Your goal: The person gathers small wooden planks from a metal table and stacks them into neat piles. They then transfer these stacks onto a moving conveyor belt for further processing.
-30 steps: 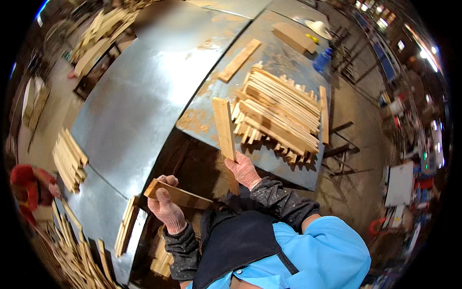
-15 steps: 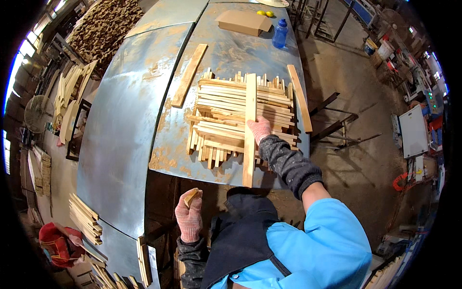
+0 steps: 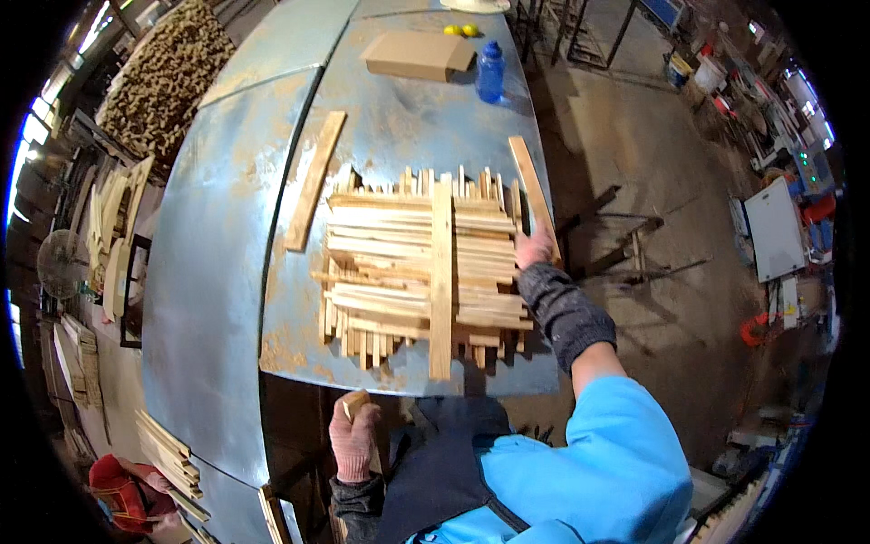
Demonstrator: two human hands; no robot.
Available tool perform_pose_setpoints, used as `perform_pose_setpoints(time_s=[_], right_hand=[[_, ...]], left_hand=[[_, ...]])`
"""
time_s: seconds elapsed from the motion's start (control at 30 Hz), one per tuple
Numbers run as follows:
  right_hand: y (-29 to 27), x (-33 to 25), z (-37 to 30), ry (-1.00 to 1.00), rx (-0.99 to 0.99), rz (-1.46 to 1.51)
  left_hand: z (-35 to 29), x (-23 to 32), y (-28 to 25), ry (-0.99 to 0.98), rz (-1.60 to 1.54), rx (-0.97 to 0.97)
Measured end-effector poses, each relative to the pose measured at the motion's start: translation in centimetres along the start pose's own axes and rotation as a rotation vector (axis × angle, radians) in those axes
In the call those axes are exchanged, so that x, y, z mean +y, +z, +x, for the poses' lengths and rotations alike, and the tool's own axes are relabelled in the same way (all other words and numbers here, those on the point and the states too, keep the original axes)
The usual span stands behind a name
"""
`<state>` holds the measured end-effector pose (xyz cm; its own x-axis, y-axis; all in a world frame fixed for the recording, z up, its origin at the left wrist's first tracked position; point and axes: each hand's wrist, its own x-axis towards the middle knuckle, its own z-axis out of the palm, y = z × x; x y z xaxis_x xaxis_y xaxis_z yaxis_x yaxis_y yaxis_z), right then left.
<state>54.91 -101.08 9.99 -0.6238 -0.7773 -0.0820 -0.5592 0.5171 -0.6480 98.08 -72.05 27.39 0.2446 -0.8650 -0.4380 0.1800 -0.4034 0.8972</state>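
A stack of thin wooden slats (image 3: 408, 267) lies criss-crossed on a blue-grey metal table (image 3: 399, 127). One long slat (image 3: 441, 272) rests lengthwise across the top of the stack. My right hand (image 3: 535, 247) touches the stack's right edge, beside a slanted slat (image 3: 530, 192). My left hand (image 3: 353, 440), in a reddish glove, grips a short wooden piece (image 3: 354, 402) below the table's near edge.
A loose plank (image 3: 315, 179) lies left of the stack. A cardboard box (image 3: 419, 54) and a blue bottle (image 3: 489, 71) stand at the far end. A second metal table (image 3: 204, 272) sits to the left, with wood piles (image 3: 168, 449) around it.
The long slat my right hand carried now lies on top of the stack, and that hand has moved to the stack's right edge. My left hand stays low with its wooden piece.
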Motion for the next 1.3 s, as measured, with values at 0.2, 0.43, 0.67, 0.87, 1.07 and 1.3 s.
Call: perform_pose_setpoints(time_s=[0.2, 0.43, 0.67, 0.87, 1.07, 1.3], right_hand=[[-4.9, 3.7, 1.1, 0.207, -0.222, -0.303], [-2.8, 8.1, 2.3, 0.333, -0.289, -0.423], [-4.8, 5.2, 2.1, 0.301, -0.385, -0.396], [-1.6, 12.7, 2.2, 0.061, -0.429, 0.541], [-6.6, -1.3, -13.2, -0.086, -0.668, 0.714], [-3.9, -18.5, -24.6, -0.415, -1.208, 0.733]], left_hand=[[2.3, -0.3, 1.4, -0.064, 0.013, -0.016], [3.7, -0.3, 2.3, -0.062, -0.028, -0.081], [3.7, 1.4, 2.9, -0.091, 0.109, 0.013], [3.3, 3.5, 2.1, 0.052, -0.078, 0.031], [3.9, 4.2, -2.7, 0.242, -0.028, 0.119], [-1.4, 6.4, -7.5, 0.468, -0.207, 0.042]])
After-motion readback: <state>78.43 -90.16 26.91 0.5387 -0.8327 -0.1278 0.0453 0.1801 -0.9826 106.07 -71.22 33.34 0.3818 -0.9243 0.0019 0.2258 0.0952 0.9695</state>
